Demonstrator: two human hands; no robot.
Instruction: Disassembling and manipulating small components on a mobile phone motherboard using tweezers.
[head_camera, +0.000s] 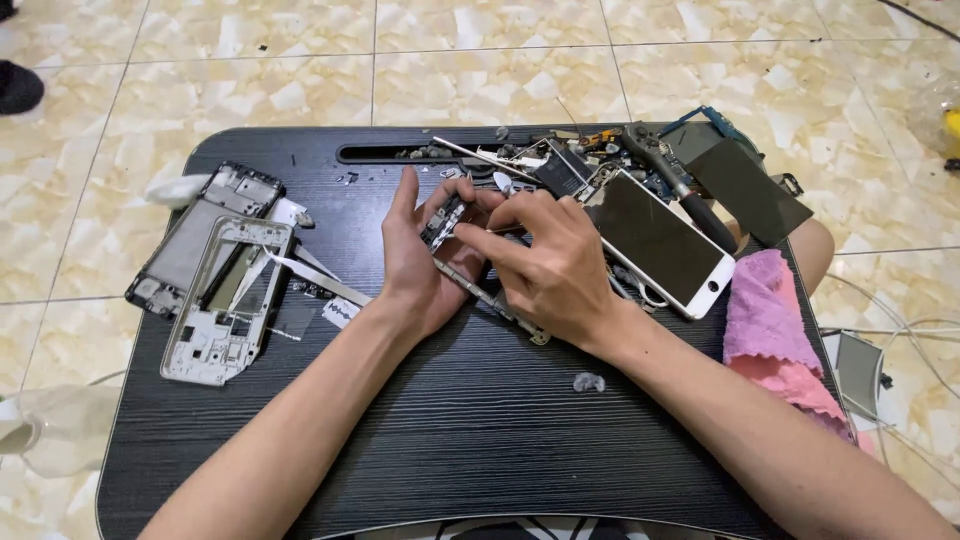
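Your left hand (420, 255) cradles a thin, dark, partly stripped phone frame with exposed circuit parts (455, 240) above the middle of the black wood-grain lap table (480, 420); its fingers curl behind the frame and grasp it. Your right hand (545, 262) lies over the front, thumb and forefinger pinched on the frame's upper edge. The piece looks light, stiff along its metal rim but fragile across the boards and ribbon cables, so hold it by the long edges, not by the components. Just right of it lies a white-bordered phone with a dark screen (655, 240), then a pink cloth (770, 320). At left rest a silver-white empty phone chassis (225, 305) and a dark one (200, 240).
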